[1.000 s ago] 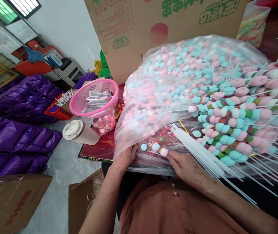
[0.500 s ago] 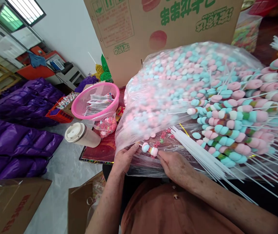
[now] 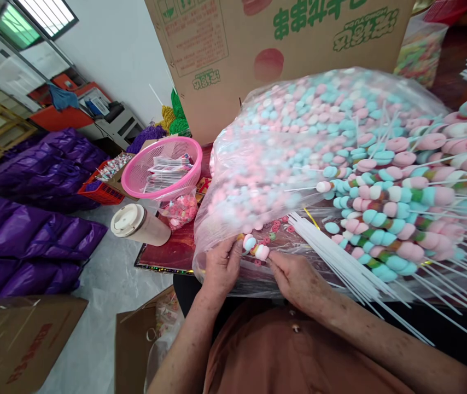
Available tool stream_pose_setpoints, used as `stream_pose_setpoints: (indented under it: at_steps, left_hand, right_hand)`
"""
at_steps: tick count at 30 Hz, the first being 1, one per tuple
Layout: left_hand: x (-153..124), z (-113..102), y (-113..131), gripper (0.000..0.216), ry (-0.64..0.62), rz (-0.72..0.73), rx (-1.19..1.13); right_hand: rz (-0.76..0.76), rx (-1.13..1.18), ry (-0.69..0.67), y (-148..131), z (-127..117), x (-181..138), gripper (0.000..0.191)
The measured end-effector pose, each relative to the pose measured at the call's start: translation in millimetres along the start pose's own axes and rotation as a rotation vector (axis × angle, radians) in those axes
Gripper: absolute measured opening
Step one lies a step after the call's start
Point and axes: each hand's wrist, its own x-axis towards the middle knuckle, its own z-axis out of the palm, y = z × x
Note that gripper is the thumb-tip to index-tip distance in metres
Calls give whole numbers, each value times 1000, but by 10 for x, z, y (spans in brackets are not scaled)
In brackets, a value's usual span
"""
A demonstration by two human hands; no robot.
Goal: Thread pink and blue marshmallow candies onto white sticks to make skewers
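Observation:
Between my hands is a short marshmallow skewer (image 3: 261,252), with pink, blue and white marshmallows and a yellowish piece on it. My right hand (image 3: 297,276) is closed at its lower end, the fingers hiding most of the stick. At the other end my left hand (image 3: 222,266) pinches a small orange-yellow candy piece (image 3: 240,237) against the tip, partly covered by the thumb. Just behind lies a large clear bag of pink, blue and white marshmallows (image 3: 266,175). Small red and green candy rings (image 3: 275,225) lie under the plastic near my fingers.
At the right are a bundle of white sticks (image 3: 332,251) and a heap of loaded marshmallow skewers (image 3: 397,219). A lidded cup (image 3: 151,227), a bag of red candies (image 3: 180,210) and a pink basket (image 3: 135,191) stand left. A large carton (image 3: 217,44) rises behind.
A small orange-yellow candy piece now shows at the skewer's tip by my left fingers. My left hand has moved slightly right and up; the right hand still grips the skewer's lower end.

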Motion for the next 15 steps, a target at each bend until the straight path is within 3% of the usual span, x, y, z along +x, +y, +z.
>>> stream_pose_setpoints:
  at_steps: [3, 7, 10, 15]
  left_hand:
    - [90, 10, 75, 34, -130, 89, 96]
    - [172, -1, 175, 31, -209, 14, -56]
    - [136, -9, 186, 35, -229, -154, -351]
    - [74, 98, 116, 37, -5, -586, -868]
  right_hand:
    - [-2, -18, 32, 19, -29, 29, 25]
    - [3, 35, 93, 80, -64, 77, 26]
    - [56, 226, 130, 190, -109, 55, 28]
    - [100, 347, 57, 229, -159, -67, 34]
